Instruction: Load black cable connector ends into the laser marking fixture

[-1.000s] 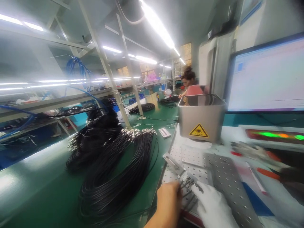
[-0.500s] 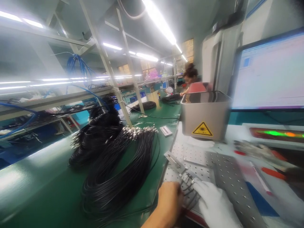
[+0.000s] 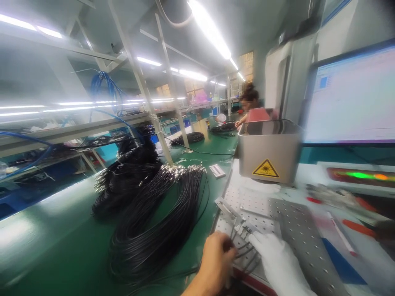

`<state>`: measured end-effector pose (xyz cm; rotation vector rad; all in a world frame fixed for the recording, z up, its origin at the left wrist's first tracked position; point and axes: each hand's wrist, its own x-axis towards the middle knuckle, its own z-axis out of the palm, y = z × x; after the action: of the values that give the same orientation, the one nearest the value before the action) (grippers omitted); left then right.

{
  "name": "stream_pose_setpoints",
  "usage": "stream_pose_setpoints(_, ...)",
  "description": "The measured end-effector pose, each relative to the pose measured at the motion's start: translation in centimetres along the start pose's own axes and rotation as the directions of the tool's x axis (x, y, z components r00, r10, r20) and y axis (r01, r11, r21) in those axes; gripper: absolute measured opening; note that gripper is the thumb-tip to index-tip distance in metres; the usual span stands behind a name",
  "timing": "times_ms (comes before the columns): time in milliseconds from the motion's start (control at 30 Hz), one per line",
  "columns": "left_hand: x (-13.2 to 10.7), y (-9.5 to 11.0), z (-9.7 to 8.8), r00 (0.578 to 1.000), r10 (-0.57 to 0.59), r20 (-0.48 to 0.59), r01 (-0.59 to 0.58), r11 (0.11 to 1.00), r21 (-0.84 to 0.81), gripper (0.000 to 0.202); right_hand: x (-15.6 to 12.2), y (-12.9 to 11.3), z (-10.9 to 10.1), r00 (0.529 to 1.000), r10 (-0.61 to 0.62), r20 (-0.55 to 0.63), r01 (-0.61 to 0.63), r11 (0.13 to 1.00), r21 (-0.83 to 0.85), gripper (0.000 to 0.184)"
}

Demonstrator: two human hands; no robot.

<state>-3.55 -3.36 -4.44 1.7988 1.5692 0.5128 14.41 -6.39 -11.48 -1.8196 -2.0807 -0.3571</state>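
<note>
Low in the middle is my bare left hand (image 3: 217,257), its fingers curled beside thin black cables (image 3: 245,248); what lies inside them is hidden. My right hand (image 3: 276,257), in a white glove, has its fingertips together at the metal cable connectors (image 3: 243,230). These connectors lie at a narrow metal fixture (image 3: 226,209) on a perforated metal plate (image 3: 225,224). To the left, a large looped bundle of black cables (image 3: 154,246) with shiny metal ends rests on the green table (image 3: 74,255).
A grey metal housing (image 3: 268,154) with a yellow laser warning sign stands behind the plate. To its right are a monitor (image 3: 354,94), a pen (image 3: 342,234) and pliers-like orange handles (image 3: 359,227). Piled cables (image 3: 126,176) sit at left; another person (image 3: 257,114) works farther back.
My left hand has drawn slightly back from the connectors, and its fingers have loosened a little. The gloved right hand stays at the connectors. The whole view has shifted slightly.
</note>
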Motion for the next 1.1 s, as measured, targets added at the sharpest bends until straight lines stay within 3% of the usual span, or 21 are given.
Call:
stream_pose_setpoints(133, -0.8, -0.1, -0.7, 0.999, -0.043, 0.033, 0.047, 0.990, -0.136, 0.014, -0.3, 0.1, 0.5, 1.000, 0.026, 0.009, -0.026, 1.000, 0.013, 0.057)
stream_pose_setpoints(267, -0.7, 0.1, -0.7, 0.998, 0.018, 0.059, -0.008, 0.986, -0.165, 0.029, -0.3, 0.4, 1.7, 0.998, 0.036, 0.060, -0.038, 0.998, 0.041, 0.053)
stream_pose_setpoints(367, 0.2, 0.6, -0.3, 0.999, 0.043, 0.032, -0.036, 0.982, -0.185, 0.019, -0.2, 0.4, 2.0, 0.998, 0.028, 0.060, -0.029, 0.999, 0.016, 0.053)
stream_pose_setpoints(467, 1.3, 1.2, 0.3, 0.998, 0.064, 0.008, -0.063, 0.994, -0.093, 0.004, -0.1, 0.3, 1.7, 0.999, 0.032, 0.031, -0.032, 0.999, 0.000, 0.056)
stream_pose_setpoints(567, 2.1, 1.3, 1.0, 1.000, 0.030, 0.002, -0.030, 0.999, 0.018, 0.012, 0.1, 0.2, 1.3, 1.000, 0.021, 0.008, -0.021, 1.000, 0.018, 0.053)
stream_pose_setpoints(733, 2.4, 0.7, 1.8, 0.999, -0.020, -0.051, 0.025, 0.994, 0.107, 0.005, 0.3, 0.1, 0.9, 0.997, 0.040, 0.067, -0.044, 0.997, 0.063, 0.042)
stream_pose_setpoints(933, 2.4, 0.7, 2.2, 0.999, -0.035, -0.022, 0.039, 0.963, 0.268, 0.016, 0.3, -0.1, 0.6, 0.998, 0.023, 0.051, -0.022, 1.000, -0.020, 0.047)
stream_pose_setpoints(1100, 2.7, 0.9, 2.6, 0.998, -0.065, -0.004, 0.063, 0.953, 0.298, 0.021, 0.0, 0.0, 1.4, 0.999, 0.025, 0.037, -0.023, 0.999, -0.045, 0.057)
